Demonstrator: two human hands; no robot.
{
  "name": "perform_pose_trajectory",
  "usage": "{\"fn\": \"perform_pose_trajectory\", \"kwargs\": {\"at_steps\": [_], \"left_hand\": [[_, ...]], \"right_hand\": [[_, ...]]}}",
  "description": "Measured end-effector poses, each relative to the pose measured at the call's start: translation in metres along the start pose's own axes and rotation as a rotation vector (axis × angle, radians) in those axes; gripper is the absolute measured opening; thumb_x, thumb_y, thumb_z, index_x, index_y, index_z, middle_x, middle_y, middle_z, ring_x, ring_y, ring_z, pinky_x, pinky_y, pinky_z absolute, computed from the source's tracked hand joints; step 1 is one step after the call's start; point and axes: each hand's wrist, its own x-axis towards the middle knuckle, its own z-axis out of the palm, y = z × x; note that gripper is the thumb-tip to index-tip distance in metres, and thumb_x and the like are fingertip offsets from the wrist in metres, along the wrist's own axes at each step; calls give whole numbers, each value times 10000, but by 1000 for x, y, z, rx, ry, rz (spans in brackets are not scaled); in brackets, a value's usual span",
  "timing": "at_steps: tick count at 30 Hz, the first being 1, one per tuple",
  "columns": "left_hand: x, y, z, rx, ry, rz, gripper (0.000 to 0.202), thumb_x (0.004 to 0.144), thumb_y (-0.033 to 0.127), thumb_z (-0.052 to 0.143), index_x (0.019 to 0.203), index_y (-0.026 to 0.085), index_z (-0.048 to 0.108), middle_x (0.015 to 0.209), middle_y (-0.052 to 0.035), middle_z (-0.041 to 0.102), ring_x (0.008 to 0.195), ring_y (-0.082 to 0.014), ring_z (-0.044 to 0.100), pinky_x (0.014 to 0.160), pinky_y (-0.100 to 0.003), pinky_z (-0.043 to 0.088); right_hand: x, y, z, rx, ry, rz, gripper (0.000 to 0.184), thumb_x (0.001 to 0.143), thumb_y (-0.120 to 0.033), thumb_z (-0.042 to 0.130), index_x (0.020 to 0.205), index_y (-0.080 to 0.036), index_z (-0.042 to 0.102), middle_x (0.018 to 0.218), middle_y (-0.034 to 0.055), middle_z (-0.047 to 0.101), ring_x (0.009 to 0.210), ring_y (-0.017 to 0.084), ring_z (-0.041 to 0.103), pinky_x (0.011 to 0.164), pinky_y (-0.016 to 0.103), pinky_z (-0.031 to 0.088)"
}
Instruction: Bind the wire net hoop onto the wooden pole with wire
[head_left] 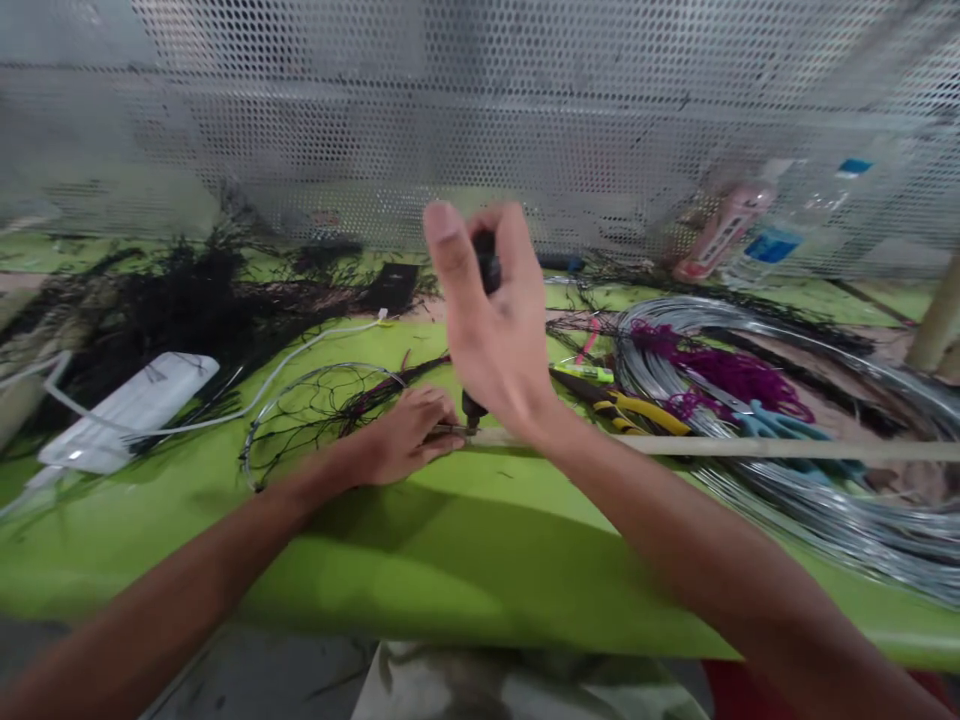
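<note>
My right hand point(501, 335) is raised over the bench, fingers wrapped round a black upright screwdriver-like tool point(472, 408) whose exact kind I cannot make out. The tool's lower end meets the joint at the tip of a long pale pole point(750, 447). My left hand point(416, 435) is closed at that same joint, pinching the pole's end with the wire stems there. Left of it, a wire hoop point(262, 418) with black netting point(367, 402) rests on the green surface. Parts of the joint are hidden by my fingers.
Yellow-handled pliers point(649, 412), blue-handled scissors point(787, 425), purple netting point(742, 375) and a large wire coil point(825, 520) lie right. Bottles point(795, 235) stand behind. Left are a white power bank point(135, 410), cable point(285, 375) and black netting heap point(165, 295). A perforated metal panel point(337, 130) rises behind.
</note>
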Motion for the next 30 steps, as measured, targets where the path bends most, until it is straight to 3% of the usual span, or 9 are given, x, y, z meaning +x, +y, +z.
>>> {"fn": "perform_pose_trajectory", "kwargs": {"at_steps": [2, 5, 9, 12, 18, 22, 26, 28, 30], "left_hand": [[1, -1, 0, 16, -9, 15, 261, 990, 403, 515, 1119, 197, 611, 1106, -93, 645, 1080, -268, 577, 990, -431, 444], [2, -1, -1, 36, 2, 28, 274, 1000, 413, 494, 1100, 181, 600, 1092, -104, 632, 1048, -270, 567, 960, -432, 448], [2, 3, -3, 44, 16, 44, 249, 1000, 396, 499, 1047, 176, 605, 1065, -106, 624, 1009, -265, 562, 930, -421, 453], [1, 9, -5, 35, 16, 53, 234, 1004, 376, 499, 1099, 200, 619, 1140, -101, 623, 1094, -273, 554, 974, -408, 442], [1, 9, -5, 8, 8, 25, 266, 1001, 382, 509, 1109, 179, 642, 1108, -110, 633, 1079, -280, 557, 975, -418, 442], [3, 1, -2, -9, 11, 39, 245, 989, 391, 526, 1057, 182, 632, 1040, -94, 632, 1027, -262, 552, 960, -418, 440], [4, -4, -1, -12, 11, 57, 216, 988, 381, 520, 974, 180, 599, 1015, -86, 614, 991, -249, 538, 942, -419, 436], [3, -5, -1, -18, 15, 57, 221, 987, 384, 516, 968, 179, 596, 1024, -92, 620, 999, -256, 543, 943, -429, 441], [1, -5, -1, -30, 26, 51, 245, 979, 408, 522, 1014, 183, 612, 1066, -103, 639, 1024, -273, 558, 949, -443, 454]], "right_hand": [[1, 4, -6, -66, 39, -35, 314, 966, -523, 531, 871, -284, 350, 601, -77, 302, 468, 126, 294, 476, 306, 271], [2, 8, -16, -144, -11, -171, 345, 910, -477, 617, 876, -272, 341, 592, -86, 303, 496, 118, 276, 491, 303, 260], [6, 13, -21, -246, 89, -204, 424, 848, -436, 713, 812, -259, 329, 598, -82, 368, 521, 102, 359, 537, 287, 312], [3, 12, -18, -314, 130, -206, 434, 830, -442, 733, 816, -259, 340, 631, -78, 370, 528, 94, 409, 549, 274, 326], [-4, 7, -16, -346, 229, -218, 293, 879, -307, 644, 812, -254, 364, 727, -33, 416, 696, 138, 544, 618, 284, 437], [-1, 9, -15, -216, 181, -189, 259, 869, -147, 587, 774, -247, 368, 735, -28, 428, 772, 145, 591, 690, 293, 510], [0, 16, -20, -152, 124, -176, 246, 881, -116, 516, 766, -249, 344, 752, -18, 413, 822, 160, 606, 739, 323, 540], [-3, 16, -25, -154, 115, -181, 182, 877, -134, 533, 839, -258, 405, 841, -4, 480, 857, 169, 602, 753, 334, 546], [-7, 11, -26, -109, 64, -219, 212, 880, -146, 537, 1029, -279, 464, 1002, 19, 547, 901, 169, 603, 783, 335, 548]]}}
